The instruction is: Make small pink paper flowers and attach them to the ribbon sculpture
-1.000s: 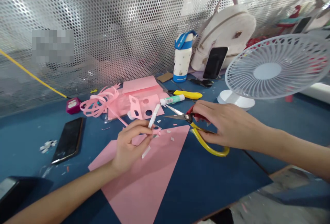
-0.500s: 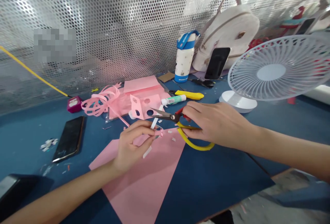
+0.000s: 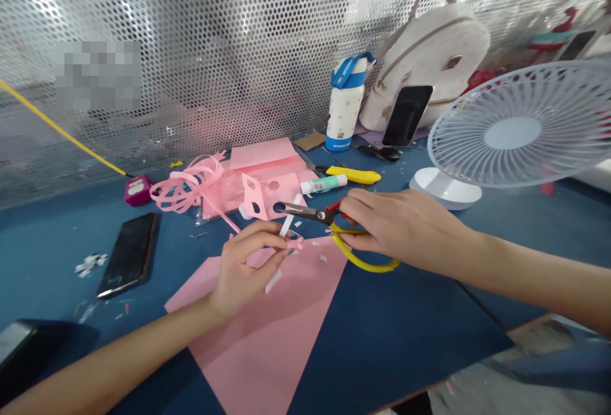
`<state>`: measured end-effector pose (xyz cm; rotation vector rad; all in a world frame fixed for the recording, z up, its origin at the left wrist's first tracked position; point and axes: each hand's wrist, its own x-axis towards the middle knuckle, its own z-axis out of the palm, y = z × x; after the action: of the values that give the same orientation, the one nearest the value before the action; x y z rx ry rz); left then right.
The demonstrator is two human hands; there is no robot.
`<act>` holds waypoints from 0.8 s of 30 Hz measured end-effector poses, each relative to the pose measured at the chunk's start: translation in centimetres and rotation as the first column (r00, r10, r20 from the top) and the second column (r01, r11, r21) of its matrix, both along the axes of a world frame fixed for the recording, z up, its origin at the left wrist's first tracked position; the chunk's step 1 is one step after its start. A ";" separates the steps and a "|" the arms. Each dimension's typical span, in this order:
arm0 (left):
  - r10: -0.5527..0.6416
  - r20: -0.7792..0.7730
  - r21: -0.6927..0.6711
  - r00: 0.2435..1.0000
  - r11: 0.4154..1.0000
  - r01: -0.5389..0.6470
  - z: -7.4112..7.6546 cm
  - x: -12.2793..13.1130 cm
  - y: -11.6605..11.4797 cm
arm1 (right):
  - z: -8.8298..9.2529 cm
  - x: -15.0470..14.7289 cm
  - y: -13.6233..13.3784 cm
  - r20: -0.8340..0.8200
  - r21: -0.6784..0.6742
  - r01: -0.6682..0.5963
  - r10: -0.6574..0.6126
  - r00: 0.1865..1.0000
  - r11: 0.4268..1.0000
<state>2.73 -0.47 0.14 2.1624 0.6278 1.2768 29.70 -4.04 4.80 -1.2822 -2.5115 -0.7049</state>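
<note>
My left hand (image 3: 248,262) pinches a small pink paper piece (image 3: 294,245) and a narrow white strip (image 3: 290,216) that sticks up from the fingers. From the right, my right hand (image 3: 382,221) grips scissors (image 3: 363,263) with yellow and red handles. Their blades point left and lie at the white strip, looking nearly closed. Under my left hand a large pink sheet (image 3: 281,332) lies on the blue table. Small white scraps (image 3: 323,258) rest on the sheet.
Behind the hands are a folded pink card with holes (image 3: 272,195), a glue stick (image 3: 323,184), a yellow cutter (image 3: 356,175) and curled pink strips (image 3: 188,186). A phone (image 3: 128,254) lies left; a fan (image 3: 513,132), bottle (image 3: 344,109) and backpack (image 3: 443,52) stand right.
The scissor blades have come closer together around the white strip. My left hand keeps its pinch in about the same place. The view has shifted slightly.
</note>
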 end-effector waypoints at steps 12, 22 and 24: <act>0.022 -0.002 0.003 1.000 1.000 -0.022 0.1 0.1 0.1 | -0.1 0.8 0.3 -0.010 -0.090 -0.021 0.021 1.000 0.996; 0.032 0.010 0.025 0.999 0.999 -0.032 0.3 0.3 0.1 | -0.3 1.2 0.8 -0.187 -0.319 -0.053 -0.008 0.982 0.946; 0.033 0.005 0.021 0.999 0.999 -0.033 0.2 0.3 0.1 | -0.6 1.2 1.0 -0.274 -0.397 -0.101 -0.013 0.962 0.912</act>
<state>2.99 -0.33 0.38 2.1734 0.6536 1.3110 30.89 -3.04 4.23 -1.3314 -2.5210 0.0234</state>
